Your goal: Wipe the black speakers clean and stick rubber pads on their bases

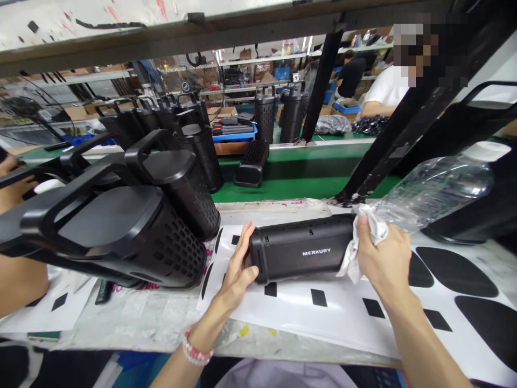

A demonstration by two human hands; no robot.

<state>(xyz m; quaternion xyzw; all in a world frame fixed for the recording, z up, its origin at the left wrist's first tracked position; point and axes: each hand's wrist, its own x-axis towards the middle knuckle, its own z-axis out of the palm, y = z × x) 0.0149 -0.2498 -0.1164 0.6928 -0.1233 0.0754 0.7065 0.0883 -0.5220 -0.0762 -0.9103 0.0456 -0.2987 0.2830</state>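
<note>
A black casing marked MERKURY lies on its side on a white sheet with black stickers. My left hand grips its left end, thumb in front and fingers behind the edge. At the right end, my right hand is closed around a crumpled white cloth, which touches the casing. Behind the right hand, a clear plastic bottle with a white cap leans at a slant.
Large black lanterns with handles crowd the left. Another black casing lies on the green conveyor. A slanted black post stands at the right. A co-worker's arm shows at far left; other people sit beyond the conveyor.
</note>
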